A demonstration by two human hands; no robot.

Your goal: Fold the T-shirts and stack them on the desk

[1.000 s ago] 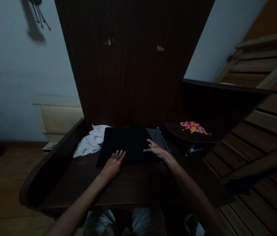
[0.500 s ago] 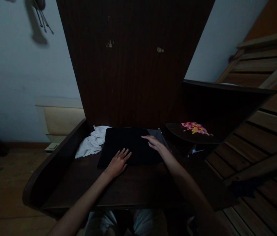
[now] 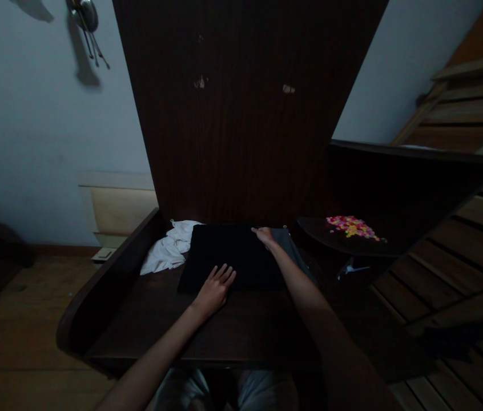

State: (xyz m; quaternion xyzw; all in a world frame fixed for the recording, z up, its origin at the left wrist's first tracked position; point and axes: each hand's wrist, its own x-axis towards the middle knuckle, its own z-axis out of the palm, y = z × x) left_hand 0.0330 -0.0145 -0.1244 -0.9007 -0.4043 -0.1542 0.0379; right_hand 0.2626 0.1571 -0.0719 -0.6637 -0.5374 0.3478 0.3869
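A black cloth (image 3: 224,248), dark and roughly rectangular, lies spread on the dark wooden desk (image 3: 139,319). My left hand (image 3: 214,288) rests on its near edge, palm down with the fingers stretched out. Toward the far right part of the cloth is my right hand (image 3: 264,236); its fingers are drawn together and point left, seemingly pinching the fabric, though the dim light hides the exact grip. Grey fabric (image 3: 286,242) shows past the cloth's right side, beneath my right wrist. To the left, a crumpled white cloth (image 3: 166,251) touches or nearly touches the black one.
Small pink, red and yellow pieces (image 3: 353,227) are heaped on a curved shelf (image 3: 314,228) at the right. A raised side panel (image 3: 108,285) bounds the desk on the left, and a tall wooden back board (image 3: 241,142) stands behind. Wooden slats (image 3: 451,251) lean at far right.
My right hand's fingers have gone from extended to drawn together, and it has shifted slightly toward the cloth's far edge. My left hand stays on the near edge. The view has turned slightly left.
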